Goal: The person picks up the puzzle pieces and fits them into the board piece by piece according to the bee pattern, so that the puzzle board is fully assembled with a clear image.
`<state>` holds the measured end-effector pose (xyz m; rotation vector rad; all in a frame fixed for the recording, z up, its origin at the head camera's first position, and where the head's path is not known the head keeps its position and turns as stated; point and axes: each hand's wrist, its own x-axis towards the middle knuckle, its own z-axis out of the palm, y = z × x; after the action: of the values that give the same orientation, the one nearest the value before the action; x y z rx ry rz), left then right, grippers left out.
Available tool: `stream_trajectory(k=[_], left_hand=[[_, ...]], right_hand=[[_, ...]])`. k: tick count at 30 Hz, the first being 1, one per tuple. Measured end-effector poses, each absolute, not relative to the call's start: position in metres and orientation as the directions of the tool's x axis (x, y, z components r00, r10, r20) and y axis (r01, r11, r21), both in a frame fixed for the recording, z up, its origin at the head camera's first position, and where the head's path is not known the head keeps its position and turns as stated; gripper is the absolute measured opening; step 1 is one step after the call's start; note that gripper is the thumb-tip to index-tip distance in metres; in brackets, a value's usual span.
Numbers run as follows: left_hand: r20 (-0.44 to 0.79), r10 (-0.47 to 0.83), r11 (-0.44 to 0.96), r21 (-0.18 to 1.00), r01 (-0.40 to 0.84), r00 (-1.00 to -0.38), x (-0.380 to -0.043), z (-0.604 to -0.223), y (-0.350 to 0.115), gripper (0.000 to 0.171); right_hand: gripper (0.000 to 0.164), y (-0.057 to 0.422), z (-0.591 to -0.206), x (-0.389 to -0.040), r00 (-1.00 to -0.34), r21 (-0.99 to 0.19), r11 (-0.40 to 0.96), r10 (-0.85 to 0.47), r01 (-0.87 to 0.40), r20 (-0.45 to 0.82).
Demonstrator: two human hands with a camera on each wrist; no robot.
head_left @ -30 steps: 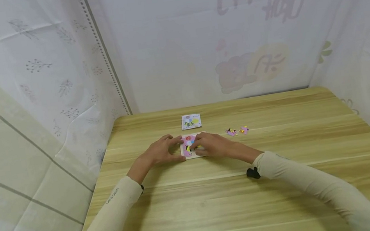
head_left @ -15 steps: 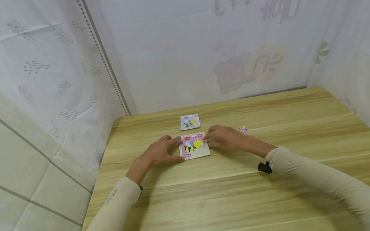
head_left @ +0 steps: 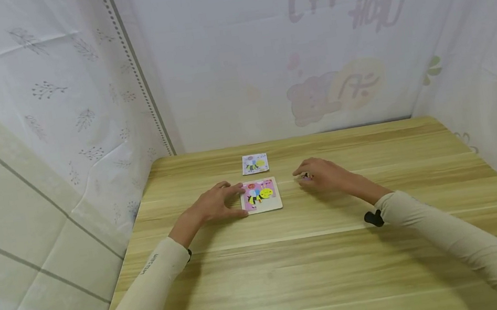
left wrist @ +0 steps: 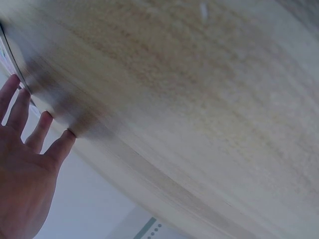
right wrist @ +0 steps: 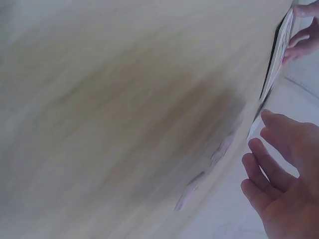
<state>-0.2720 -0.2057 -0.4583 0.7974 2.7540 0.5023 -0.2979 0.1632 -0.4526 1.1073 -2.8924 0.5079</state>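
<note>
A square bee jigsaw puzzle (head_left: 258, 195) lies flat on the table, its pale base bare at the lower right. My left hand (head_left: 217, 203) rests at its left side, thumb at the near left corner and fingers at the far left. Those fingers look extended in the left wrist view. My right hand (head_left: 325, 175) is to the right of the puzzle, over a loose puzzle piece (head_left: 307, 175) partly hidden by it. The right wrist view has two loose pieces on the table, one of them a pink piece (right wrist: 187, 194), apart from the loosely bent fingers (right wrist: 271, 169).
Behind the puzzle lies a printed picture card (head_left: 255, 163) with a similar bee. The wooden table (head_left: 266, 279) ends at patterned cloth hangings (head_left: 227, 73) at the back and sides.
My right hand has left the puzzle and moved right to the loose pieces. The bee's yellow head, covered by that hand earlier, now shows in the puzzle. My left hand has stayed in place.
</note>
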Motion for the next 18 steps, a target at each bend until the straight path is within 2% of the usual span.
stream_trajectory(k=[10,18], left_hand=[[-0.122,0.553,0.792,0.384,0.475,-0.824,-0.272,-0.459,-0.206,0.079],[-0.125,0.549,0.797,0.376,0.472,-0.826,-0.274,-0.46,-0.206,0.079]], right_hand=[[0.028,0.186,-0.458,-0.303,-0.808,-0.272,0.767,-0.582,-0.581,0.085],[0.026,0.186,-0.464,-0.31,-0.794,-0.27,0.758,-0.606,-0.594,0.047]])
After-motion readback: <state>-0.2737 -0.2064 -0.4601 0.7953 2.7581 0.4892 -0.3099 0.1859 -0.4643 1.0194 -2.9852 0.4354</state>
